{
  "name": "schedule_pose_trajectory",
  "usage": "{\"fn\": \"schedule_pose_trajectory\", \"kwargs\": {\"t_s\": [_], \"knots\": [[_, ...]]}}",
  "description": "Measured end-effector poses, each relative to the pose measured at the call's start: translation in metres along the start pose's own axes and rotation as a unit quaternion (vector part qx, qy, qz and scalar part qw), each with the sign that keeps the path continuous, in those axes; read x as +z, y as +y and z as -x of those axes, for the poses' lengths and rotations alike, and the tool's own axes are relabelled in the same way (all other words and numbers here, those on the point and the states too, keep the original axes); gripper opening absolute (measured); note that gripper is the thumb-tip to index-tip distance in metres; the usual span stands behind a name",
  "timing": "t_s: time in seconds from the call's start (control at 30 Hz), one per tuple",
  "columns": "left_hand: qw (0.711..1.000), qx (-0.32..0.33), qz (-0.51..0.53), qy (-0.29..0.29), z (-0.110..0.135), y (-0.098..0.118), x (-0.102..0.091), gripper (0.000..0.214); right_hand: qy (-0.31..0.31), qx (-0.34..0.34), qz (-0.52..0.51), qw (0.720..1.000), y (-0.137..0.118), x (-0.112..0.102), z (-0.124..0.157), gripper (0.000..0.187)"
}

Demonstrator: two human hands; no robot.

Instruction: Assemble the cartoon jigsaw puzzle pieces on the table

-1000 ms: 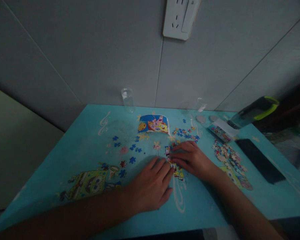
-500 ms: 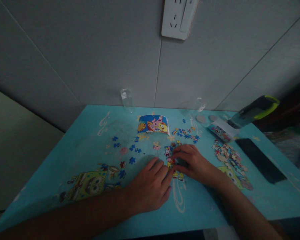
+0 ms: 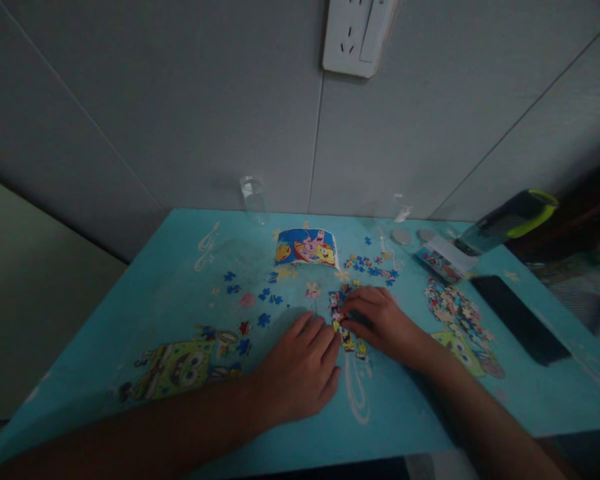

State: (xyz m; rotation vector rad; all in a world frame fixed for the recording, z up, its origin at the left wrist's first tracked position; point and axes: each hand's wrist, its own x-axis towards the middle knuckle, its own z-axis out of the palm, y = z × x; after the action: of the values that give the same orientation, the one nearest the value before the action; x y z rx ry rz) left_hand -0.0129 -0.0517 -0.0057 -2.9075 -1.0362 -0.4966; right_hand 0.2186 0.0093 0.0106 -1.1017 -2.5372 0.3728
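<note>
A small partly joined jigsaw puzzle with yellow, red and blue cartoon parts lies on the table between my two hands. My right hand comes over it from the right, thumb and fingertips pinched together at its middle on a puzzle piece that is mostly hidden. On the left, my left hand rests palm down with loosely bent fingers, the fingertips at the puzzle's left edge. It holds nothing that I can see. Behind the puzzle stands a curved picture card with cartoon figures on blue.
Loose blue pieces lie left of the puzzle, and more pieces behind it. At right are a heap of pieces, a small box, a black flat object and a bottle. Clear containers stand by the wall.
My left hand has drawn back slightly to the left from the puzzle, uncovering more of its lower part. My right fingertips have shifted a little left and closed together.
</note>
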Motion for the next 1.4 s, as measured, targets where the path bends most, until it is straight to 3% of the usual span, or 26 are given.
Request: {"fn": "schedule_pose_trajectory", "kwargs": {"t_s": [0.9,1.13,1.4], "knots": [[0.999,-0.013,0.022,-0.027,-0.002,-0.001,-0.002,0.046,-0.007,-0.021,0.005,1.0,-0.005,-0.006,0.002,0.024],[0.999,-0.001,0.025,-0.023,-0.002,-0.002,-0.005,0.044,0.043,-0.004,-0.05,0.998,0.01,-0.018,0.004,0.026],[0.998,-0.024,0.03,-0.041,-0.002,-0.004,-0.005,0.063,-0.032,-0.001,-0.014,0.999,0.008,-0.025,0.009,0.026]]}}
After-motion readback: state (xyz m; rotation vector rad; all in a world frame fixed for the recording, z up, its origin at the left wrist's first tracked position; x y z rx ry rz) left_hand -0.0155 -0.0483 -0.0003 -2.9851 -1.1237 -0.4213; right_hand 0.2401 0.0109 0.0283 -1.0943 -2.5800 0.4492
